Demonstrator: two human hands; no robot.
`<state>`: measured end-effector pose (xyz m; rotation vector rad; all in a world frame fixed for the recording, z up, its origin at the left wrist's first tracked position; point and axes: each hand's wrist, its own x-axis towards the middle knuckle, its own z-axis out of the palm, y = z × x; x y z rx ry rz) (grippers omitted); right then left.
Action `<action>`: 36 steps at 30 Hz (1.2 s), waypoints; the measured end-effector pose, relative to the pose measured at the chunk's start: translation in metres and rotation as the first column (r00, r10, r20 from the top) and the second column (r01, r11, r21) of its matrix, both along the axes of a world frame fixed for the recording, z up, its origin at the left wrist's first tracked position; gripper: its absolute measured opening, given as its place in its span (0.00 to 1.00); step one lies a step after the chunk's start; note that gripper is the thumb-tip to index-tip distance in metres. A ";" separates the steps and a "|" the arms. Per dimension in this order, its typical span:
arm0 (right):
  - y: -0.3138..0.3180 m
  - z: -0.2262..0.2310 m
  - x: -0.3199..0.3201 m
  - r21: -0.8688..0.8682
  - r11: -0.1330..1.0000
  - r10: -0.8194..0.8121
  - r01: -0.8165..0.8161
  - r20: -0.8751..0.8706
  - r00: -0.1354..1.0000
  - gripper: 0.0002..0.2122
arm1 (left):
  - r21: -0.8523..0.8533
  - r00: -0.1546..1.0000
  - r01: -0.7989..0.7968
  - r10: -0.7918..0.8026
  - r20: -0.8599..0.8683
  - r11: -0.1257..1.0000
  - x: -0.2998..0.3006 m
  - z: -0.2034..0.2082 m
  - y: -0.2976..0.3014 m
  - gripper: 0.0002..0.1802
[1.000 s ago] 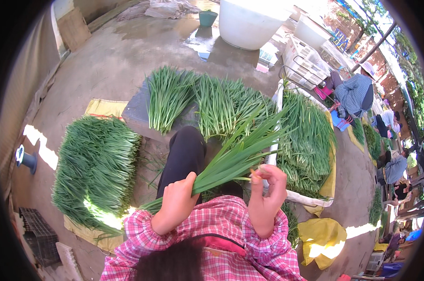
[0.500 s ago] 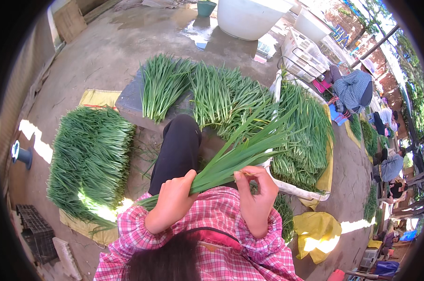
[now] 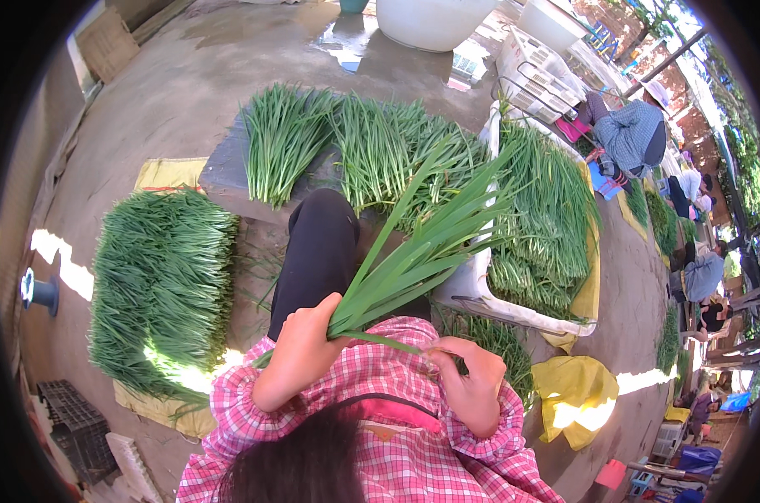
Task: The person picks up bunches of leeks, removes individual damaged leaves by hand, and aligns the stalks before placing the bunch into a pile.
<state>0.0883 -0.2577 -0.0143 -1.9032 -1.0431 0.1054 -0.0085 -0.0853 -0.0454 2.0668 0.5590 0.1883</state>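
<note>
My left hand (image 3: 300, 350) is closed round a bunch of garlic chives (image 3: 409, 268), whose long flat leaves fan out up and to the right. One leaf (image 3: 382, 339) bends away from the bunch to my right hand (image 3: 471, 381), which pinches its end between thumb and forefinger. Beyond my knee, loose chives (image 3: 286, 147) lie side by side on a low dark board (image 3: 222, 178). On the right, more chives (image 3: 538, 218) fill a white-rimmed tray (image 3: 527, 318). A thick stack of chives (image 3: 162, 285) lies at the left on yellow sheeting (image 3: 170, 174).
A yellow bag (image 3: 569, 394) lies on the floor to the right. At the left are a black crate (image 3: 74, 427) and a small blue-grey spool-like object (image 3: 40, 292). White crates (image 3: 535, 75) and a large white tub (image 3: 434, 21) stand farther off. Several people sit at the right; one wears a checked top (image 3: 632, 138).
My right hand has moved right and down, drawing one leaf away from the bunch. The held chives have swung a little more upright. The view has shifted slightly.
</note>
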 end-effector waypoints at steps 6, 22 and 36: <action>-0.007 -0.004 0.004 0.006 0.999 0.037 -0.038 0.169 0.985 0.09 | -0.027 1.000 0.016 -0.016 -0.004 0.999 -0.002 -0.002 -0.001 0.10; -0.002 -0.010 -0.007 -0.120 0.992 0.005 0.035 0.316 0.949 0.09 | 0.103 0.996 -0.009 0.017 -0.083 0.995 -0.010 -0.029 -0.009 0.10; 0.032 -0.011 0.002 0.023 0.995 -0.088 0.093 -0.170 0.981 0.09 | 0.124 0.992 -0.048 0.062 -0.109 0.991 -0.018 -0.022 -0.018 0.10</action>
